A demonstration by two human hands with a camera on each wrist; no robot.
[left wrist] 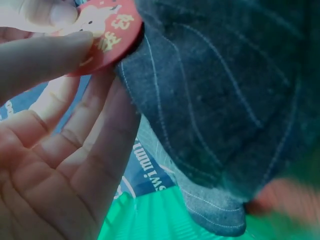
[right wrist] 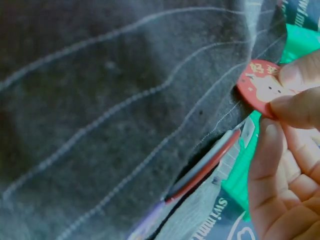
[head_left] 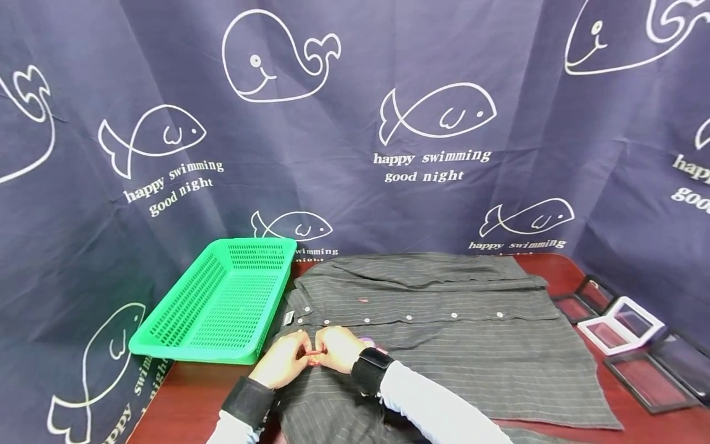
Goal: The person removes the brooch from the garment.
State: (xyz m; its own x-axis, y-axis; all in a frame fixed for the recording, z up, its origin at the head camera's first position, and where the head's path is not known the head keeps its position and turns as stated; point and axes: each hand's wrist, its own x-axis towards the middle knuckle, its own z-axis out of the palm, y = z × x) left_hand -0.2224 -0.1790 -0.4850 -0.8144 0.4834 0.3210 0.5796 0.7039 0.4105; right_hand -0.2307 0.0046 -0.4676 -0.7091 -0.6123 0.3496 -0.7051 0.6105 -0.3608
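A dark grey pinstriped shirt (head_left: 488, 345) with white buttons lies spread across the table. Between thumbs and fingers, my left hand (head_left: 283, 361) and right hand (head_left: 339, 348) both pinch a round red badge (right wrist: 260, 90) at the shirt fabric, below the collar. Gold characters and a pale cartoon animal mark the badge's face. In the left wrist view, the left thumb lies across the badge (left wrist: 117, 30), with the cloth right beside it. A purple-and-white round badge (head_left: 366, 341) shows on the shirt, partly behind my right hand. The badge's back is hidden.
A green plastic basket (head_left: 251, 354) stands at the left of the red-brown table (head_left: 191, 394). At the right edge are a white double frame (head_left: 621, 327) and a black one (head_left: 657, 382), with another dark frame (head_left: 588, 299) behind. A blue printed curtain (head_left: 355, 154) hangs behind the table.
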